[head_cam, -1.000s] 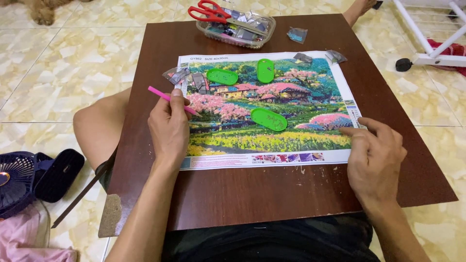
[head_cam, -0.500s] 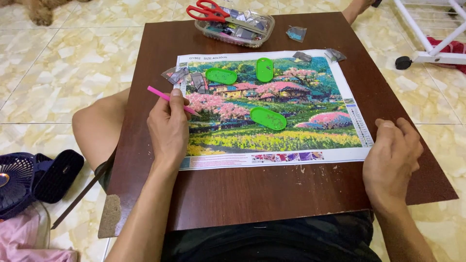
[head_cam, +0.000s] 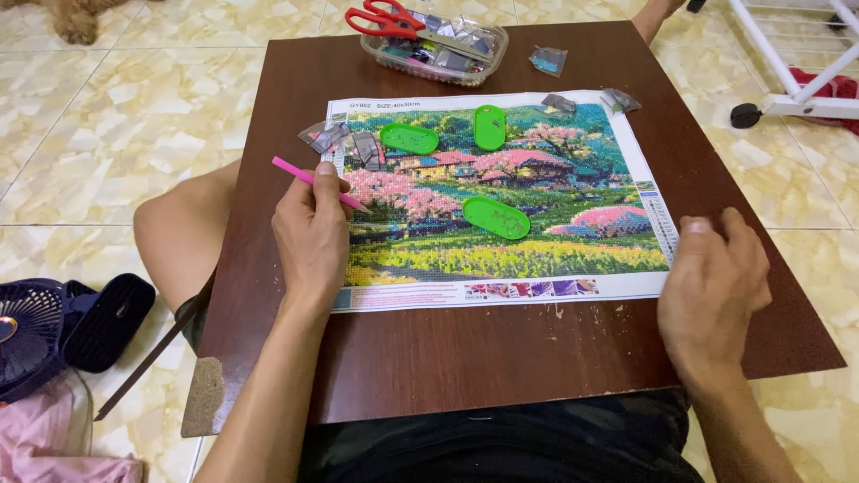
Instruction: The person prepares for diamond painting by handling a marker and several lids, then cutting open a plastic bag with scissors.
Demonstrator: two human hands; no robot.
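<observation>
A colourful landscape bead canvas (head_cam: 537,255) lies on a dark brown board (head_cam: 501,358) across my lap. My left hand (head_cam: 311,237) grips a pink pen tool (head_cam: 291,170), its tip resting on the canvas's left part among pink blossoms. My right hand (head_cam: 713,288) hovers at the canvas's right edge, fingers curled with nothing visible in them. Three green oval trays (head_cam: 495,217) (head_cam: 409,139) (head_cam: 489,127) rest on the picture.
A clear plastic tub (head_cam: 436,58) with bead packets and red scissors (head_cam: 385,20) stands at the board's far edge. Small packets (head_cam: 327,137) lie near the canvas corners. A dark blue fan (head_cam: 36,335) sits on the tiled floor at left; a white rack (head_cam: 787,72) at right.
My right hand slid off the canvas's right part to the board's edge, then came slightly back toward the canvas. The left hand and pen stayed put.
</observation>
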